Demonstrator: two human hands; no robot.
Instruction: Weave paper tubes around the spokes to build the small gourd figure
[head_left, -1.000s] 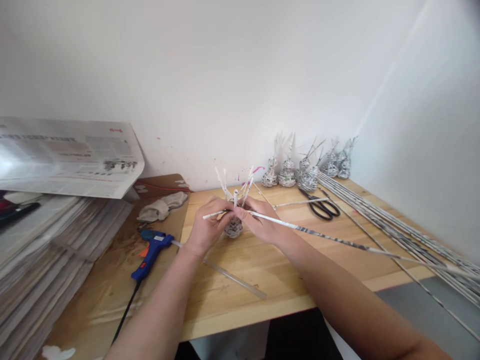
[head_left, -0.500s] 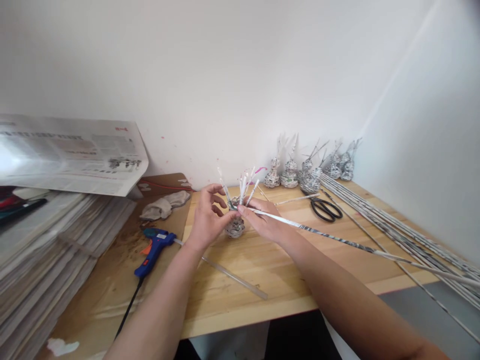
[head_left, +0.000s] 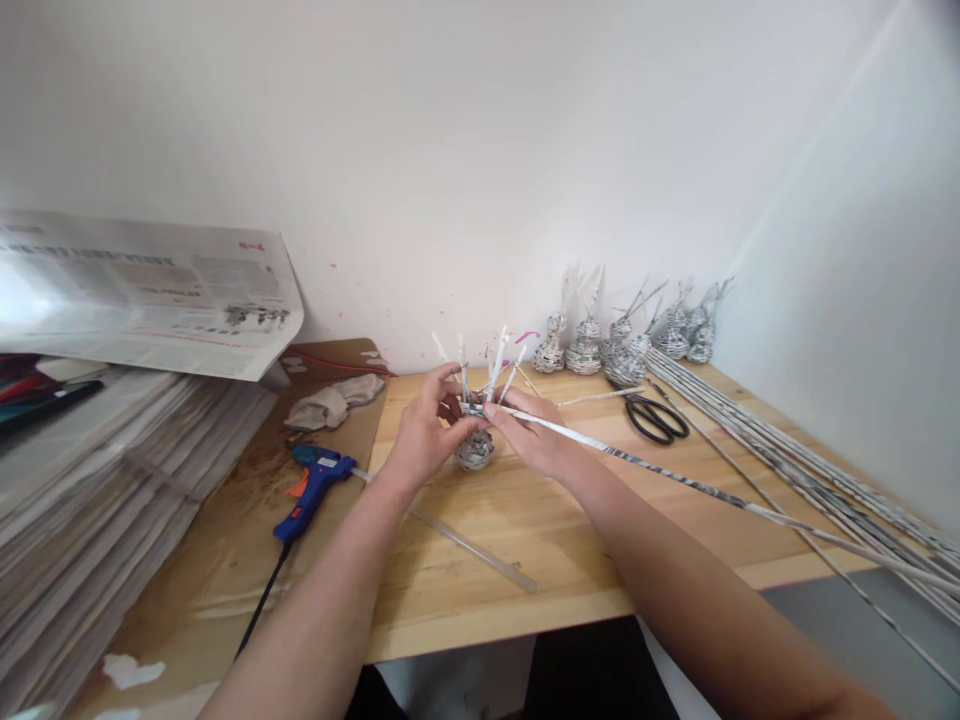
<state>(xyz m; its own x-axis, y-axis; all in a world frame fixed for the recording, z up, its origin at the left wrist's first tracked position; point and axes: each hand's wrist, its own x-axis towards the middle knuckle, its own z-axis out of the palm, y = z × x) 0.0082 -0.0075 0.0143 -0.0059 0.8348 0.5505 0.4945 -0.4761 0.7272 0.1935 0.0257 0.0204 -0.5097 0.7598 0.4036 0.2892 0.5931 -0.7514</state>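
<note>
A small woven newspaper gourd stands on the wooden table in front of me, with several white paper spokes sticking up from its top. My left hand is closed around its left side, thumb across the front and fingers among the spokes. My right hand pinches a long rolled paper strip against the gourd's upper rim. From there the strip runs over my right forearm toward the right edge. The fingertips behind the gourd are partly hidden.
A blue glue gun with a clear glue stick lies left on cardboard, near a crumpled glove. Stacked newspapers stand far left. Black scissors, finished woven gourds and long paper tubes lie to the right.
The left fingers have curled in closer around the spokes, and the spokes stand at slightly different angles. My right hand still pinches the strip. The whole view has shifted slightly.
</note>
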